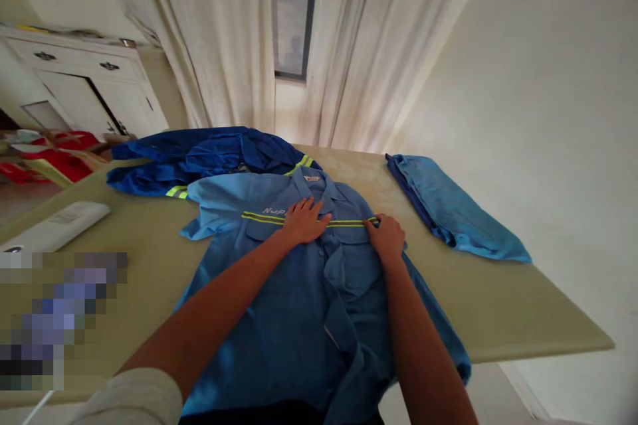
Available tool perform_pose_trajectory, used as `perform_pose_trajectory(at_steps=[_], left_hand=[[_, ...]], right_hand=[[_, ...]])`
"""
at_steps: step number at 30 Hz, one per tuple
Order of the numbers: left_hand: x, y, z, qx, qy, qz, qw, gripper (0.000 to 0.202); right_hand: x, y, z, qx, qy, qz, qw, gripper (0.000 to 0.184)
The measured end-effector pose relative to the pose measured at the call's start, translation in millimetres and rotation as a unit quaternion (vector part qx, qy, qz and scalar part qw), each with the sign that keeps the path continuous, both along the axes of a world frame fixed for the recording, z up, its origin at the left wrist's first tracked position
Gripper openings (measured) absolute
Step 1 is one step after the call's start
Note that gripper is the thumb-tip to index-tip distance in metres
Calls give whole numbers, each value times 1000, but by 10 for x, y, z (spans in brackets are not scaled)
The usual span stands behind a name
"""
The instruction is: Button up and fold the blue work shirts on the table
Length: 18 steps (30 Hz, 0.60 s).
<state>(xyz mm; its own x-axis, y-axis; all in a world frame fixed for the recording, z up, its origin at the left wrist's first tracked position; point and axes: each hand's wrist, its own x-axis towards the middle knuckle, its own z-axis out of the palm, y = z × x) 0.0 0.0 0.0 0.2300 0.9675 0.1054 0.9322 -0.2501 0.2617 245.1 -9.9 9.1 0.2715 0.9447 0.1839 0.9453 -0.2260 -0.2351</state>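
A light blue work shirt (299,305) with a yellow reflective stripe lies spread face up on the beige table (498,305), its hem hanging over the near edge. My left hand (304,220) lies flat on the shirt's chest, fingers stretched out over the stripe. My right hand (386,236) rests on the right chest by the stripe's end, fingers curled and pinching the fabric there.
A darker blue garment (199,156) with reflective stripes is heaped at the table's back left. A folded light blue garment (448,209) lies at the right. A white flat device (60,222) sits at the left edge. A white cabinet and curtains stand behind.
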Motion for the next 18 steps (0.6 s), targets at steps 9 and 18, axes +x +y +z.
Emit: perform_pose_trajectory(at_steps=[9,18], left_hand=[[-152,337,-149,23,0,-22,999,62],[-135,342,-136,32,-12,-3,999,58]], right_hand=[[-144,-60,108,211,35,183,960,31],[132,-216,233,27,108,119,987,30]])
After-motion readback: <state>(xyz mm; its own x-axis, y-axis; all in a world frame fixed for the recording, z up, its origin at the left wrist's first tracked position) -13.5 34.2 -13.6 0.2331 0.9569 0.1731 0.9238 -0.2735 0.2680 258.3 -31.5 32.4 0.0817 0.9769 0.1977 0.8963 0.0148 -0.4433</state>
